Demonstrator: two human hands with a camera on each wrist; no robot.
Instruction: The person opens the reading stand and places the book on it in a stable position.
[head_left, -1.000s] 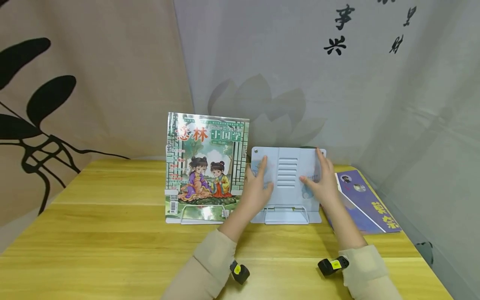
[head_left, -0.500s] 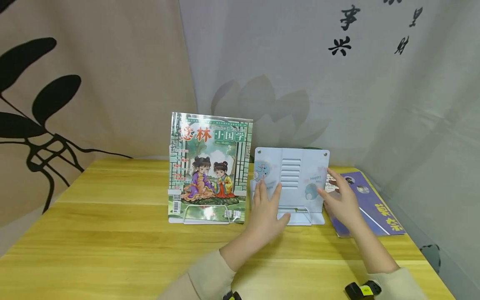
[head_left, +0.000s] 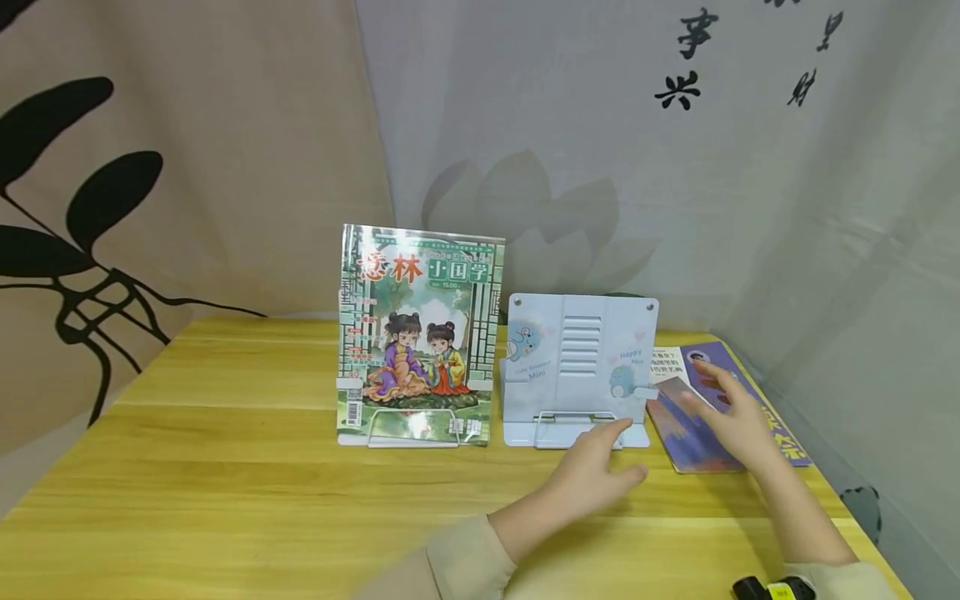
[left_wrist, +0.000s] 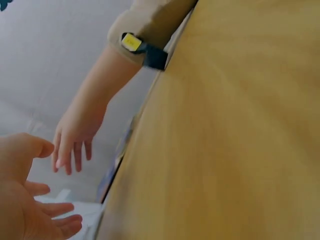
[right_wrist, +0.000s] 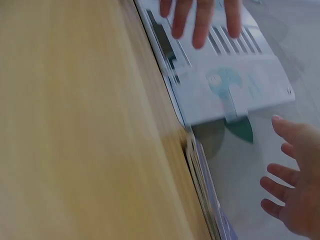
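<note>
A light blue-white metal book stand leans upright at the back of the table, with slots and small whale-like prints on it. My left hand hovers in front of its lower right corner, fingers extended, holding nothing. Over the purple book right of the stand, my right hand hangs with fingers spread. In the right wrist view that hand is apart from the stand and from the books' edges. Both hands, left and right, look relaxed in the left wrist view.
Left of the stand, a green magazine stands propped on a second holder, kept by a wire bracket. The purple book lies at the wooden table's right edge. A printed curtain hangs behind.
Both hands have come off the book stand and moved right, the left also towards the front. The stand now stands untouched; the magazine stays in place.
</note>
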